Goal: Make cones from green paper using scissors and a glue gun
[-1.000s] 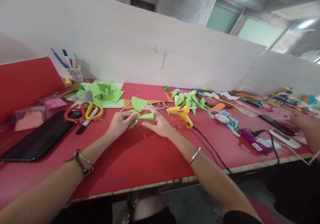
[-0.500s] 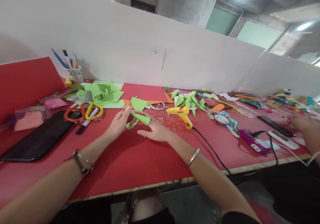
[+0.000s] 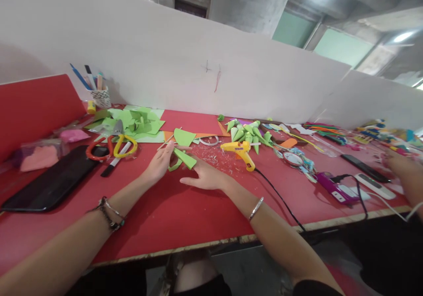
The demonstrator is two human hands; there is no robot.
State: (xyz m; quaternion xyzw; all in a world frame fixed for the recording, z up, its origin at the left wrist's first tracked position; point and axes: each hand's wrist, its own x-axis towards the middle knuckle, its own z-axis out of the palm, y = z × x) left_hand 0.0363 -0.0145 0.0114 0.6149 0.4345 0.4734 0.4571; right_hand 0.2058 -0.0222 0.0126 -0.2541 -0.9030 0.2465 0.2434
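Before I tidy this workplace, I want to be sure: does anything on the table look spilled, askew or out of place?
Yes: small pale scraps lie strewn over the red table between the right hand and the yellow glue gun. They look like litter, unlike the heaped green cones nearby. Nothing looks clearly damaged.

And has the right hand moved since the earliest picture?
Yes, slightly: the right hand has shifted left and toward the wearer, judged against the yellow glue gun.
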